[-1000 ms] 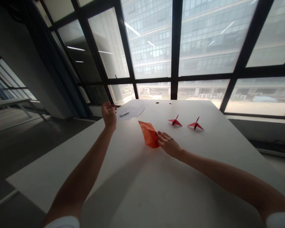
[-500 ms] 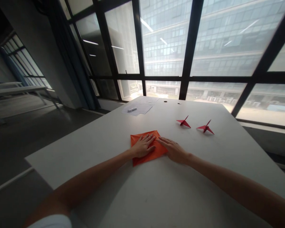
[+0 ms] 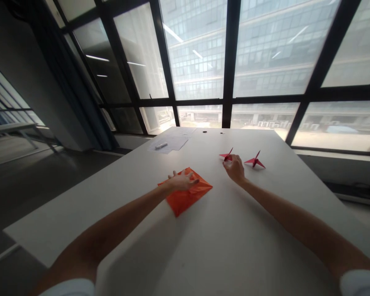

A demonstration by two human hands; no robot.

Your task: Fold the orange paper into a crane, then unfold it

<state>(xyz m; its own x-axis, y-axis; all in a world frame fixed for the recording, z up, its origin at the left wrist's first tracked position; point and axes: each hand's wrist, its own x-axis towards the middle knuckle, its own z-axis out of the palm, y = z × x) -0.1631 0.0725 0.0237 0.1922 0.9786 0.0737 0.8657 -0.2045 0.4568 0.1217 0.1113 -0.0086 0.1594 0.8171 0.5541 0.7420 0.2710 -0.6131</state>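
Observation:
A creased orange sheet of paper (image 3: 185, 201) lies on the white table. My left hand (image 3: 182, 181) rests over its upper part, fingers spread. Farther out and to the right, my right hand (image 3: 235, 167) has its fingers curled at a small red folded paper crane (image 3: 225, 156), gripping it. That hand hides the crane's right side. A second red paper crane (image 3: 255, 162) stands just to the right of my right hand, apart from it.
On the white table (image 3: 209, 255), printed sheets (image 3: 175, 143) lie at the far left with a white tube-like item (image 3: 160, 145) on top. Tall windows (image 3: 200, 53) rise behind the table's far edge. A dark curtain (image 3: 64, 82) hangs at left.
My right hand has left the orange paper and moved out to the left red crane. The orange paper has turned on the table. My left hand stays over it, fingers wider apart.

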